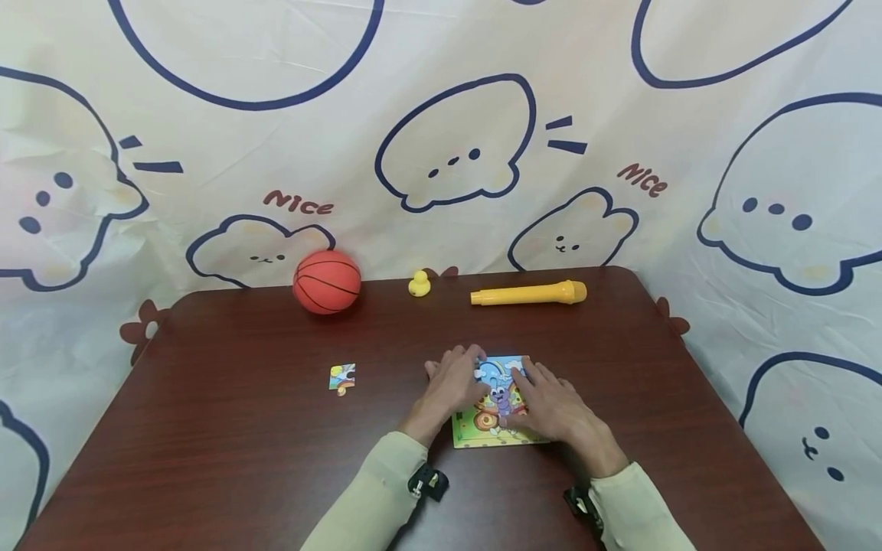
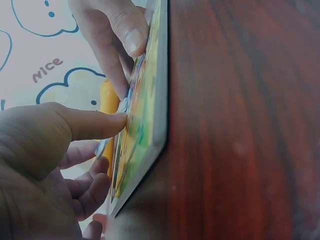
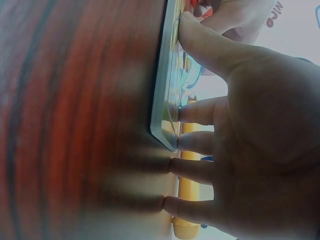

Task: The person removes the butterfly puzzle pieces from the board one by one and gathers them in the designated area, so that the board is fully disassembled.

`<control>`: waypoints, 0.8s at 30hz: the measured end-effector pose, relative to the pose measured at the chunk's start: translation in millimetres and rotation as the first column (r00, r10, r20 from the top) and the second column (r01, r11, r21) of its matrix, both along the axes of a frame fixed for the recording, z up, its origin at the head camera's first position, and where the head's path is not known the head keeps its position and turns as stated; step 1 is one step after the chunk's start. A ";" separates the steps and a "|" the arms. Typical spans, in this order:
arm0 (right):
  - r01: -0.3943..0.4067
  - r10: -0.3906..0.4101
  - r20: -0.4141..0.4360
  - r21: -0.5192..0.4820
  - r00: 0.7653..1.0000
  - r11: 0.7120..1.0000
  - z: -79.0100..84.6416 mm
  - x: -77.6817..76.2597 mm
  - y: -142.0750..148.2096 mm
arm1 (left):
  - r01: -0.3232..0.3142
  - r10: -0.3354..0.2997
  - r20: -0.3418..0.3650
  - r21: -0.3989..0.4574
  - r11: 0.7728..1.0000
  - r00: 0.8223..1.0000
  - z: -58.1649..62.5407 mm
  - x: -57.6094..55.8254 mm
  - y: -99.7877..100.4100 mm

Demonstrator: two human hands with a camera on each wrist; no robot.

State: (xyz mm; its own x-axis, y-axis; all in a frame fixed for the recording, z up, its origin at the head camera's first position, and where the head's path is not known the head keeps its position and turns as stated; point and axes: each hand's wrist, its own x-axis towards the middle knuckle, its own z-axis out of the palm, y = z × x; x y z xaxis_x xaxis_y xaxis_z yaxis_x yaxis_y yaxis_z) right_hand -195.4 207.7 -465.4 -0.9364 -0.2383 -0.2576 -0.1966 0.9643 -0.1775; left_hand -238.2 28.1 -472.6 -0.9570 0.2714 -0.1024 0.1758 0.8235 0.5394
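Note:
A jigsaw puzzle board with a colourful cartoon picture lies on the table under both hands. My left hand is at the board's left side, pinching a light-blue puzzle piece between thumb and fingers; the piece stands tilted up from the picture. My right hand spreads over the board's right side. Its thumb presses on the picture, and its straight fingers reach down to the board's edge and the tabletop. Farther left on the table lies a loose puzzle piece.
Along the table's back edge are a red toy basketball, a yellow rubber duck and a yellow toy microphone. The dark wooden table meets a white printed cloth behind it.

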 end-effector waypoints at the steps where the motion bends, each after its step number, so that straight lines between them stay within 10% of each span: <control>1: 0.001 -0.001 0.003 -0.002 1.000 1.000 0.2 0.2 0.2 | -0.001 0.001 -0.001 0.002 1.000 1.000 0.2 0.1 0.4; 24: -0.004 0.004 0.004 -0.011 1.000 1.000 1.3 -0.6 1.7 | -0.016 0.033 -0.106 0.159 0.987 0.994 9.3 9.4 -24.9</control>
State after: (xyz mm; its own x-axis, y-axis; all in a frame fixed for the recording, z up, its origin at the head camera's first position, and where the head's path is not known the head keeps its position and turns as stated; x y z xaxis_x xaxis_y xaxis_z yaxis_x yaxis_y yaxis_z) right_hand -196.0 209.4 -464.1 -0.9343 -0.2452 -0.2588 -0.1999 0.9614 -0.1889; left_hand -228.9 3.2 -463.3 -0.9667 0.2520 0.0438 0.2205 0.7344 0.6419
